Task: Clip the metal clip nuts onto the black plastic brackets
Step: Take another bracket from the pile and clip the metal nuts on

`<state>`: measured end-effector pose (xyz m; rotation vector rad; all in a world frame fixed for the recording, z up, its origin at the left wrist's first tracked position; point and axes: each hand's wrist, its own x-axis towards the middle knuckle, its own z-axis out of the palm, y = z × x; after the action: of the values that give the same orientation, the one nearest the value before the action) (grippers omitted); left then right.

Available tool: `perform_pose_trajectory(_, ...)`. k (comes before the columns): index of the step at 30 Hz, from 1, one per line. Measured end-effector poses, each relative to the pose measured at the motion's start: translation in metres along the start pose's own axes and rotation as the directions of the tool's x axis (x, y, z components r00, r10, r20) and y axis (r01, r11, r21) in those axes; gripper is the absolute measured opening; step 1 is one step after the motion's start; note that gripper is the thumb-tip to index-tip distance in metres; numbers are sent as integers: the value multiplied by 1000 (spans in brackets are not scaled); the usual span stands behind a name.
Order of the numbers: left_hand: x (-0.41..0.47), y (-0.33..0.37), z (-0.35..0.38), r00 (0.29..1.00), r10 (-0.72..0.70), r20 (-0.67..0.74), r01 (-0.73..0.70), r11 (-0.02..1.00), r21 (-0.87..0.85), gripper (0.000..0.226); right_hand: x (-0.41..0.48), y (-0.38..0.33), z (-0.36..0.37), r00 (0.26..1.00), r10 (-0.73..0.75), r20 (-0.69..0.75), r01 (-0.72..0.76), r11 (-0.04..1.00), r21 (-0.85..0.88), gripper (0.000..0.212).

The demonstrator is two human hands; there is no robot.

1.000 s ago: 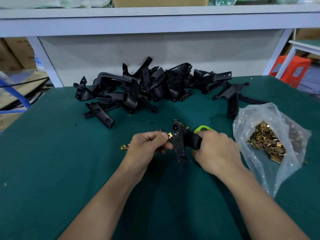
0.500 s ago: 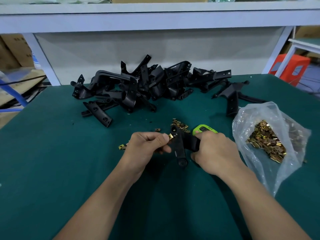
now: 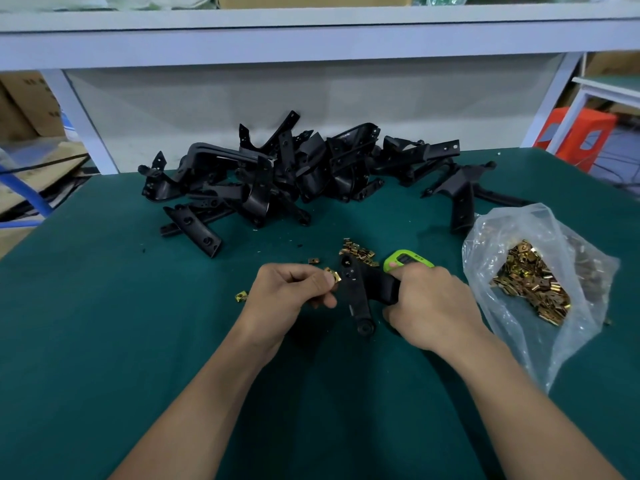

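- A dark green worktop (image 3: 104, 341) fills the room's foreground, with a tangled pile of black plastic brackets (image 3: 277, 174) heaped along its far edge.
- Nearer than the pile, a person's right hand (image 3: 429, 306) has its fingers curled round the thick end of one bracket (image 3: 356, 292), held just above the mat.
- The left hand (image 3: 287, 296) pinches a brass-coloured clip nut (image 3: 333, 274) between thumb and forefinger, right at the upper edge of that bracket.
- Between the pile and the hands lie a small cluster of loose clip nuts (image 3: 358, 251) and a lime-green handheld device (image 3: 407, 260).
- Right of the pile, one stray bracket (image 3: 462, 199) lies apart; nearer than it, an open clear plastic bag (image 3: 491, 237) holds many more nuts.
- Behind the pile stands a pale panel under a grey-white shelf (image 3: 311, 39).
- Far left of the pile are cardboard boxes (image 3: 24, 105); far right, an orange stool (image 3: 575, 133).
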<state>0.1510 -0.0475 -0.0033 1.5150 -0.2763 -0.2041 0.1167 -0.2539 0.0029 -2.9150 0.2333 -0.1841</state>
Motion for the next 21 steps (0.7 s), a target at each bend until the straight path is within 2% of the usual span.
perform_pose_trajectory(9,1,-2,-5,997,9,82,-16,997,80,33,0,-1,-3,999,-26,44,27,999,-33,23)
perform_pose_trajectory(15,-1,-3,-11,992,-1,128,-19,988,152,31,-3,-6,-7,998,-46,47,51,993,-107,18)
perform_pose_trajectory(18,-1,-4,-14,990,-27,136,-1,979,204,28,-6,-10,-7,998,-41,55,49,988,-145,22)
perform_pose_trajectory(21,-2,-5,-12,993,-15,115,-7,983,185,27,-8,-14,-6,998,-24,53,31,989,-141,22)
